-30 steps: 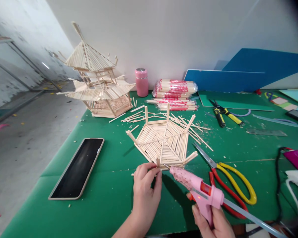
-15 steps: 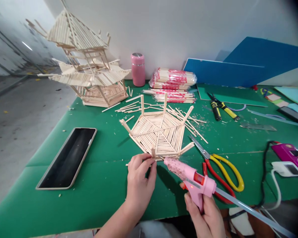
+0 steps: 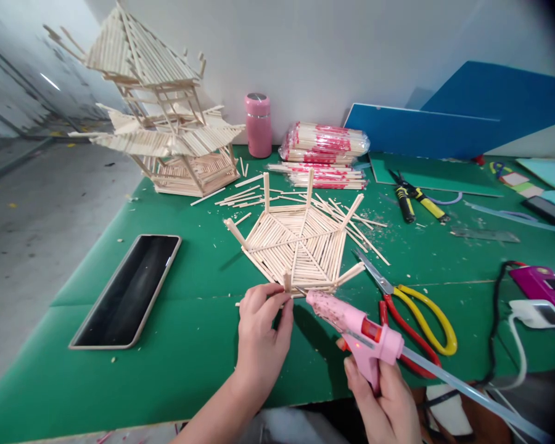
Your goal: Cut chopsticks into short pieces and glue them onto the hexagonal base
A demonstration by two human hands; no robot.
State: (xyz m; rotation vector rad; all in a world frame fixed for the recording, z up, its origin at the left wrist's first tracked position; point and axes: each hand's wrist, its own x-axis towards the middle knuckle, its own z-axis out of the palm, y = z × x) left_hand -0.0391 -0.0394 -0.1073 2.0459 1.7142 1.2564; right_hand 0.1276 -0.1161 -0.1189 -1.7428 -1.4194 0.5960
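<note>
Right hand (image 3: 383, 401) closed around the grip of the pink glue gun (image 3: 361, 330), its nozzle at the near edge of the six-sided stick panel (image 3: 300, 246). Left hand (image 3: 260, 333) pinches a short stick (image 3: 277, 296) between fingertips against that edge. For a sound joint, hold the stick square, apply a small bead, and keep fingertips off the nozzle. Beyond: scissors (image 3: 411, 314), phone (image 3: 127, 290), stick pagoda (image 3: 161, 123).
</note>
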